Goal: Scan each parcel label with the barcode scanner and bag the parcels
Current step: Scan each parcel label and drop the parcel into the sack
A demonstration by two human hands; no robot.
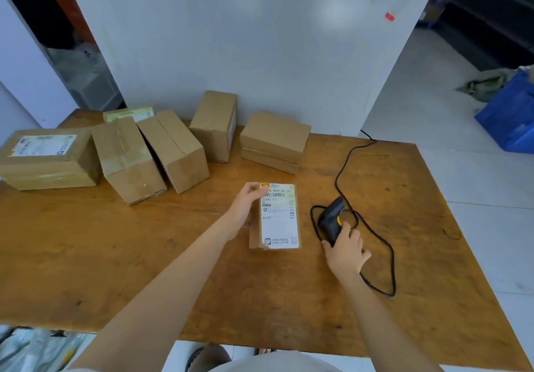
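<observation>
A small cardboard parcel (278,221) lies on the wooden table (144,256) with its white label and barcode facing up. My left hand (245,207) grips the parcel's left side and top corner. To its right lies the black barcode scanner (332,218) with a yellow trigger, its nose pointing away from me. My right hand (346,251) is wrapped around the scanner's handle, which still rests on the table. The scanner's black cable (375,233) loops around it and runs to the table's far edge.
Several more cardboard parcels stand along the back of the table: a flat labelled one (47,157) at far left, two leaning ones (150,154), an upright one (215,124) and a stacked pair (274,140). A white wall panel rises behind. A blue bag (511,117) sits on the floor at right.
</observation>
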